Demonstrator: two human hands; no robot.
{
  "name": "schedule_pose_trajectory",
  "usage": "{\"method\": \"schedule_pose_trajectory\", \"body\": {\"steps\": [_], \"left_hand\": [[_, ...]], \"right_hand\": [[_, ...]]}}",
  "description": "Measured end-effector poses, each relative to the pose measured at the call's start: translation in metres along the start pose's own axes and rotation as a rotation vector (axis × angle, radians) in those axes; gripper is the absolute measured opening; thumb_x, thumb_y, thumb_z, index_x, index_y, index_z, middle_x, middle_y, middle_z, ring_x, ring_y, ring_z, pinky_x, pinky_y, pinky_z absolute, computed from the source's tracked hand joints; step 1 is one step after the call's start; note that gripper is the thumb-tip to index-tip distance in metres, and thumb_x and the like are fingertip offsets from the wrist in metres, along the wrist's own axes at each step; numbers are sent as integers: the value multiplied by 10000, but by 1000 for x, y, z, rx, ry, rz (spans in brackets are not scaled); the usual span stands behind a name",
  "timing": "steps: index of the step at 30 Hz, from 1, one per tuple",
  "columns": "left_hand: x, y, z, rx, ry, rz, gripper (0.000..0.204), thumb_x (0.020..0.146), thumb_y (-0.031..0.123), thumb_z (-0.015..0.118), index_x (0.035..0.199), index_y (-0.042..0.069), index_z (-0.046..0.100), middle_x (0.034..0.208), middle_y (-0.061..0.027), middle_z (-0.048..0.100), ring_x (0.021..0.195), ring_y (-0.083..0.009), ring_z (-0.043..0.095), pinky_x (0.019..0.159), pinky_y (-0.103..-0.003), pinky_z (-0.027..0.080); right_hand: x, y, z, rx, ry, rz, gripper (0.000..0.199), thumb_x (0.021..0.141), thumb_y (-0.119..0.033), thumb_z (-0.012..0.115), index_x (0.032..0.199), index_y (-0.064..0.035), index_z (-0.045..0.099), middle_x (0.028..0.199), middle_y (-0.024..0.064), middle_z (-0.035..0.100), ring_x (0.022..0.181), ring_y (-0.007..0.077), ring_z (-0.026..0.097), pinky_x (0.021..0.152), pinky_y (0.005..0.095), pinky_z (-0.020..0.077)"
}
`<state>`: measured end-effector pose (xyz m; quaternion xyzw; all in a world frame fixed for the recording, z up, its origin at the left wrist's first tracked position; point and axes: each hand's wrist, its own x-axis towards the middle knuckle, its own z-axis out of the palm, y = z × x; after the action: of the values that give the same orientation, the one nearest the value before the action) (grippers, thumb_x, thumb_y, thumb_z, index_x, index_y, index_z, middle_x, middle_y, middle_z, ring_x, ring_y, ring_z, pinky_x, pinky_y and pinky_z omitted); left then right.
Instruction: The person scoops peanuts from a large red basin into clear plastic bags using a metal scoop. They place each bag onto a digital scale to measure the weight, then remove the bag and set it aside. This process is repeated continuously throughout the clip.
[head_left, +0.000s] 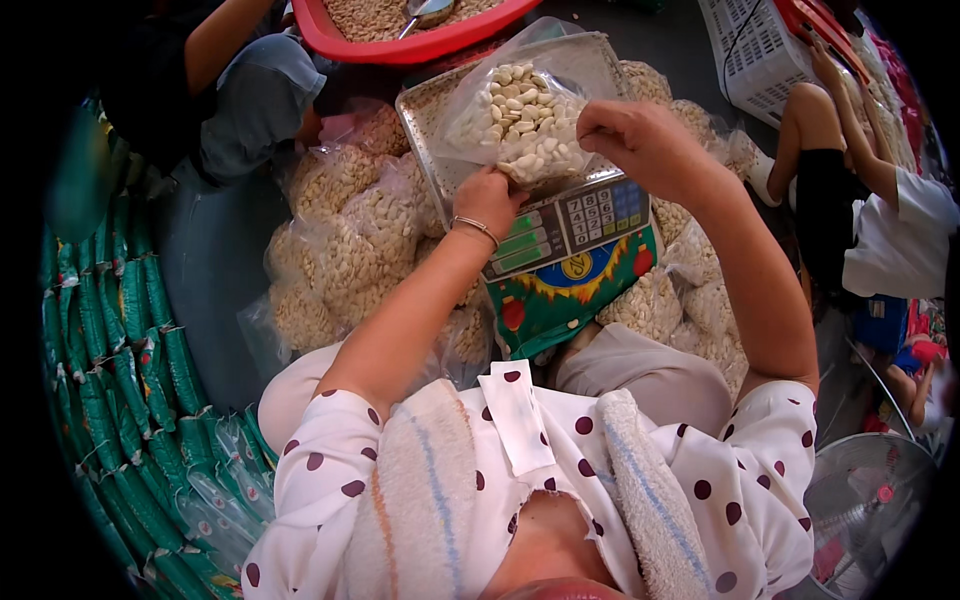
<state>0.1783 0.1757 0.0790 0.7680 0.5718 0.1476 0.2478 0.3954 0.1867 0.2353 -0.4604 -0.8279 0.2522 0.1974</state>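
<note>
A clear plastic bag (532, 158) of pale, flat seeds or beans lies on the metal pan of a digital scale (598, 216). At the bag's near left corner is my left hand (487, 207), its fingers closed on the plastic. My right hand (640, 140) is over the right side of the bag, fingertips pinched together. What those fingertips hold, if anything, is too small to make out. Below the scale's keypad shows a green printed package (570, 300), between my knees.
Filled clear bags (345, 235) are heaped left of the scale, with more bags (690, 290) on the right. Ahead stands a red tub (440, 45) of seeds with a metal scoop. Green packets (130, 400) line the left. Two people sit nearby; a fan (870, 500) is at lower right.
</note>
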Motion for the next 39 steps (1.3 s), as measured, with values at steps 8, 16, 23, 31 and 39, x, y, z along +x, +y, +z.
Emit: {"method": "schedule_pose_trajectory", "body": {"steps": [8, 16, 23, 31, 39], "left_hand": [[-48, 47, -79, -272, 102, 351, 84, 756, 103, 692, 819, 68, 649, 843, -89, 629, 788, -282, 613, 712, -384, 497], [55, 43, -125, 223, 768, 441, 146, 773, 82, 714, 899, 32, 662, 871, -99, 628, 767, -193, 620, 704, -267, 486], [51, 53, -114, -145, 171, 450, 71, 802, 41, 674, 860, 8, 649, 781, -104, 633, 659, -157, 604, 598, -272, 469], [31, 104, -144, -683, 67, 487, 328, 868, 34, 635, 1184, 17, 549, 1053, -53, 627, 939, -77, 576, 788, -191, 457], [-1, 11, -181, -566, 247, 254, 282, 878, 2, 603, 1155, 3, 553, 984, -35, 605, 894, -86, 564, 820, -216, 449]], "right_hand": [[-13, 13, 6, 71, 68, -47, 79, 822, -60, 613, 877, -34, 563, 780, 118, 599, 722, 294, 592, 646, 344, 468], [-12, 13, 13, 74, 126, -21, 216, 818, -103, 601, 1030, -97, 559, 813, 134, 635, 770, 340, 613, 665, 408, 481], [26, 9, 36, -43, 160, 31, 696, 803, -13, 553, 1414, -225, 298, 828, 175, 639, 763, 375, 623, 662, 445, 498], [-5, 30, -27, 133, 425, 175, 138, 808, -171, 625, 901, -84, 679, 817, 162, 658, 795, 343, 635, 733, 386, 503], [-46, 94, -99, -71, 534, 152, 138, 796, -102, 604, 907, -50, 667, 758, 148, 638, 685, 263, 622, 662, 334, 485]]}}
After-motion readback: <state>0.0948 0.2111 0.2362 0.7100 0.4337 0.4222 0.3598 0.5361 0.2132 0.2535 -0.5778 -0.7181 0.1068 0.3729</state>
